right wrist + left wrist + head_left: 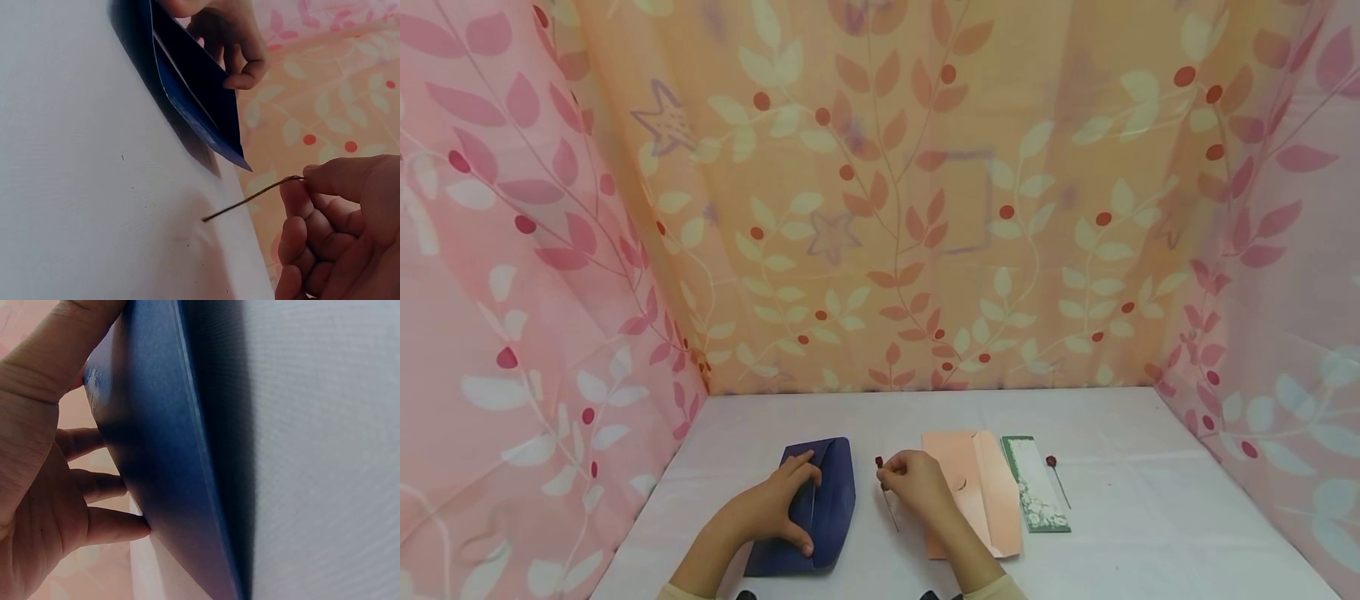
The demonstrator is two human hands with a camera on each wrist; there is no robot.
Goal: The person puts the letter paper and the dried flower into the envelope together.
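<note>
A navy blue envelope (835, 508) lies on the white table, its pointed flap unfolded to the right. My left hand (778, 504) rests across it, thumb and fingers spread apart. In the left wrist view, the fingertips (134, 526) touch the edge of the blue paper (169, 437). The right wrist view shows the envelope's mouth (187, 84) parted. Between thumb and forefinger, my right hand (917, 483) pinches a small dried red flower (879, 461) by its thin stem (250, 199). This hand is just right of the blue flap, apart from it.
A peach envelope (955, 467) lies under the right forearm, its flap also unfolded rightward. Beside it are a green-bordered floral card (1037, 492) and another dried red flower (1052, 461). Leaf-patterned curtains (895, 250) enclose the white table (1120, 450) at the back and sides.
</note>
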